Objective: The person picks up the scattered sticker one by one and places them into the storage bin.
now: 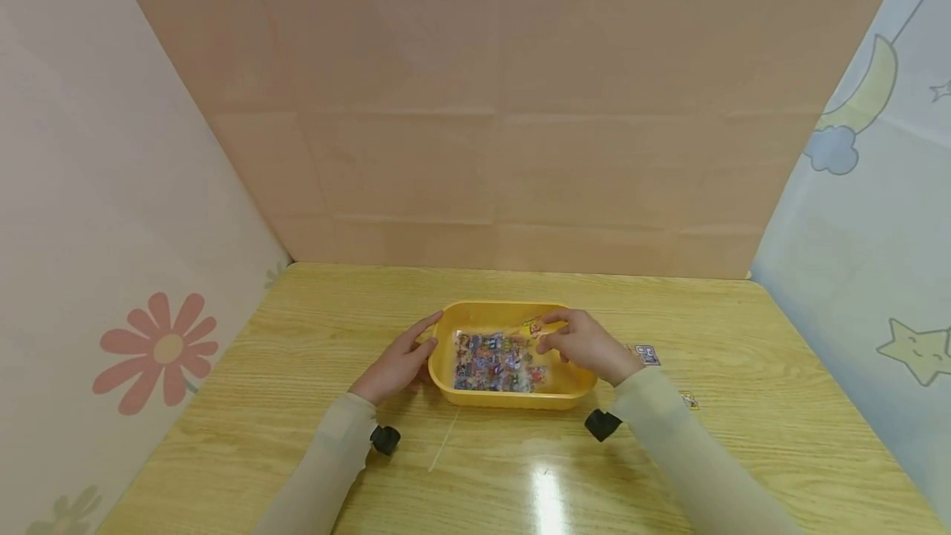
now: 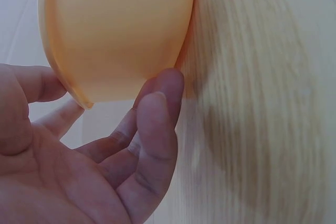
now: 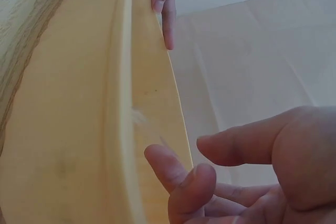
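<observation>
The shallow yellow plastic tray with rounded corners (image 1: 513,393) sits in the middle of the pale wood-grain table (image 1: 669,469), and flat on its floor lies a glossy sheet of small colourful stickers (image 1: 496,362). My right hand (image 1: 587,345) hangs over the tray's right end, thumb and forefinger pinching a little yellow sticker (image 1: 532,328) just above the sheet; the right wrist view shows those two fingertips (image 3: 181,174) nearly closed together beside the tray's rim (image 3: 123,103), though the sticker itself is not visible there. I judge it to be feather-light, limp and tacky on the back, so it wants holding by its very edge with a gentle pinch, or it will curl and cling to my skin. My left hand (image 1: 397,363) lies relaxed against the tray's left outer wall, fingers straight and touching the plastic (image 2: 121,35), steadying it without gripping anything. The tray looks stiff, light and smooth, likely to skate on the shiny tabletop if nudged. Two more small stickers (image 1: 647,353) lie on the table just past my right wrist. Around the table stand a plain beige backdrop (image 1: 505,106), a flower-printed panel (image 1: 159,349) to the left, and a moon-and-star panel (image 1: 862,97) to the right.
</observation>
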Motion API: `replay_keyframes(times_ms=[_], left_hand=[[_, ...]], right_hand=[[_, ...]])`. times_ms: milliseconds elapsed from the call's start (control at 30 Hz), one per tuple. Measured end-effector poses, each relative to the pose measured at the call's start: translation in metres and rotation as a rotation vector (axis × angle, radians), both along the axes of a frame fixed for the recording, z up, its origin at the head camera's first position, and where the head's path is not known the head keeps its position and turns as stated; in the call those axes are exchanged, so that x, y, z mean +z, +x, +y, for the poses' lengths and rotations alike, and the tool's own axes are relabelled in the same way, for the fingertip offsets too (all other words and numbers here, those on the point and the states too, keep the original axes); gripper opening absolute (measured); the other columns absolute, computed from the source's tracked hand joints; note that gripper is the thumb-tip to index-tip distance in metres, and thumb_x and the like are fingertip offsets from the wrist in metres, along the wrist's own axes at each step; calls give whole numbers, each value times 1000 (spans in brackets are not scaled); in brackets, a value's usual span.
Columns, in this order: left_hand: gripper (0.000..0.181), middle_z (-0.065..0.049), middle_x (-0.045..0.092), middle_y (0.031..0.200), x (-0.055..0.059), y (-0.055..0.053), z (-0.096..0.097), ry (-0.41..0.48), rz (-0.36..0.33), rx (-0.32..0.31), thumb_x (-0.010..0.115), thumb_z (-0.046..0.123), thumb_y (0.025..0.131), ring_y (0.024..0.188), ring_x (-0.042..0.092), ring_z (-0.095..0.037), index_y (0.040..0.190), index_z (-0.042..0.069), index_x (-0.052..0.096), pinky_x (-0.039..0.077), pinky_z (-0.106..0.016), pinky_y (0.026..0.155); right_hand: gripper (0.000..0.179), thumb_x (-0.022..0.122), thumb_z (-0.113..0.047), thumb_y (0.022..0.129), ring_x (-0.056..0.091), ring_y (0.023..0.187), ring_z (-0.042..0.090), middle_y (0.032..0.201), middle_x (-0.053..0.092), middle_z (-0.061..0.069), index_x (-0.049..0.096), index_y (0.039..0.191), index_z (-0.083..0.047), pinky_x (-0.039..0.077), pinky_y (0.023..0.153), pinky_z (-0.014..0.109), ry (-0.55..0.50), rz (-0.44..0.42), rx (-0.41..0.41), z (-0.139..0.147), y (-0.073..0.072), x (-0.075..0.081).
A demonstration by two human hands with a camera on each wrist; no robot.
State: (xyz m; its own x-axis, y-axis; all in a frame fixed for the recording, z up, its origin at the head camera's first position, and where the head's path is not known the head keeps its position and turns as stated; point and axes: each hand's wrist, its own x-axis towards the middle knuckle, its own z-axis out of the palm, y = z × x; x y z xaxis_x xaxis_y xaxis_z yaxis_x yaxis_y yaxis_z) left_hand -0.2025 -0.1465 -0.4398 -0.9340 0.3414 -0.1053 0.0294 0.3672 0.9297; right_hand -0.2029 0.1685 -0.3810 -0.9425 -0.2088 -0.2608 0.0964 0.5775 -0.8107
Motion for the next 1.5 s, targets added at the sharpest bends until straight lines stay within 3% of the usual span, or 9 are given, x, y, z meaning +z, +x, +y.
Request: replay_keyframes(times_ms=[500,833,1000,1100,1200,1333,1500], left_hand=[[51,-12,63,87,1,2,-1,-25,-15,13,43,31,109,74,64,-31,158,35,28,49,-35,56],[51,-12,62,86,-1,1,-3,-40,-17,32,43,31,109,72,62,-28,157,38,30,49,-34,56],[52,-12,63,87,-2,1,-3,-27,-8,16,44,31,109,72,63,-29,158,34,28,49,-35,56],[53,-14,63,86,12,8,-1,-18,-15,2,43,26,109,76,62,-40,160,26,27,50,-39,58],[53,-15,63,86,15,10,-1,-16,-19,5,41,23,110,80,61,-48,161,20,25,50,-43,59],[53,-14,63,87,1,3,-2,-21,-8,21,42,28,110,76,63,-40,160,25,26,48,-39,56],[52,-12,64,89,-1,2,-2,-27,-16,30,44,33,109,73,64,-30,159,32,29,45,-33,55]], right_hand=[[53,58,-16,100,53,63,19,109,72,17,43,145,8,35,51,29,2,-14,13,-8,4,-3],[57,60,-25,101,62,69,25,112,69,16,43,147,4,32,45,30,67,-35,20,-12,10,-2],[56,61,-24,100,65,71,27,110,70,16,45,146,5,36,48,32,91,-28,30,-15,10,-3],[56,60,-24,100,66,71,26,112,70,17,45,145,5,37,48,32,87,-28,30,-16,10,-3],[55,60,-23,100,66,72,27,114,69,18,46,145,4,36,48,31,79,-28,32,-15,10,-4],[53,62,-23,99,66,75,29,119,67,19,48,144,1,38,51,32,47,2,16,-10,11,-3],[48,61,-25,100,62,75,31,120,68,19,52,139,1,45,62,36,-4,66,-21,6,10,2]])
